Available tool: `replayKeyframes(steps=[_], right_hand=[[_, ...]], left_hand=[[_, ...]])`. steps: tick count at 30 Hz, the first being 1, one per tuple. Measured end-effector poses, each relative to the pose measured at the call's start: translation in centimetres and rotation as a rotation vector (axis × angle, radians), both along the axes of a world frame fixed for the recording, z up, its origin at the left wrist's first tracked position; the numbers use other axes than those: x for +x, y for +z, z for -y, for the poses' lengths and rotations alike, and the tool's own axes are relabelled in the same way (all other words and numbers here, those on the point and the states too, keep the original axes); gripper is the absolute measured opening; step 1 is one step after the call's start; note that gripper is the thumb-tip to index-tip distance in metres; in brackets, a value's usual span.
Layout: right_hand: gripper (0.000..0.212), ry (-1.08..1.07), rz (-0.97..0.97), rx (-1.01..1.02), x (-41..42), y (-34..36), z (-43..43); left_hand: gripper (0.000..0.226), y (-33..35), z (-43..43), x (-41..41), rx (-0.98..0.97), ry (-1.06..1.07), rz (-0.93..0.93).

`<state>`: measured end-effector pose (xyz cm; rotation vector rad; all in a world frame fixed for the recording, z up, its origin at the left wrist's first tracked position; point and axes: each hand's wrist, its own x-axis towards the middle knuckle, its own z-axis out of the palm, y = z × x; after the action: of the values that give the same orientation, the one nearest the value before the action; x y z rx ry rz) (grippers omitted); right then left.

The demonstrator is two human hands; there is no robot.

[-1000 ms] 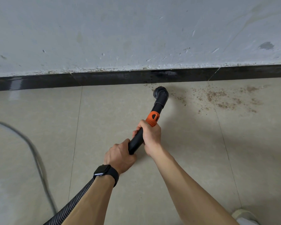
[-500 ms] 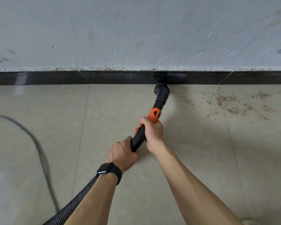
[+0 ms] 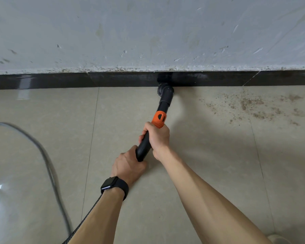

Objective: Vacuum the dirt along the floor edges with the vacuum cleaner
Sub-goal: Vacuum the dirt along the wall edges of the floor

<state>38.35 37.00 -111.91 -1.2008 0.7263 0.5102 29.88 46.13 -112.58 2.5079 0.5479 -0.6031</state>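
you've got both hands curled tight round the black vacuum tube (image 3: 144, 148): right hand (image 3: 158, 138) just below the orange collar (image 3: 158, 119), left hand (image 3: 128, 167) right behind it, at the hose (image 3: 88, 215) end. the brush nozzle (image 3: 166, 92) sits ahead of both hands, touching the dark baseboard (image 3: 60, 81) at the floor edge. the dirt (image 3: 250, 106) lies on the tiles to the nozzle's right, not under it.

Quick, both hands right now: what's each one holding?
Left hand: grips the rear end of the black vacuum wand.
Right hand: grips the same wand just below its orange collar.
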Motion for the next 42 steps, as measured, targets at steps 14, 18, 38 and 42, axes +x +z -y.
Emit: replayKeyframes(steps=[14,18,38,42], right_hand=[[0.008,-0.056,-0.01,-0.014,-3.5,1.5,1.7],[0.009,-0.37,-0.016,0.03,-6.8,2.0,6.2],[0.014,-0.552,-0.043,-0.002,-8.6,1.2,12.6],[0.012,-0.522,-0.044,0.003,-8.1,1.1,12.2]], left_hand=[[0.017,1.8,-0.1,-1.9,0.0,-0.127,-0.034],[0.012,3.0,2.8,-1.6,0.031,-0.391,-0.086],[0.012,2.3,9.5,-2.0,0.019,-0.557,-0.105],[0.012,2.3,9.3,-1.9,0.027,-0.526,-0.1]])
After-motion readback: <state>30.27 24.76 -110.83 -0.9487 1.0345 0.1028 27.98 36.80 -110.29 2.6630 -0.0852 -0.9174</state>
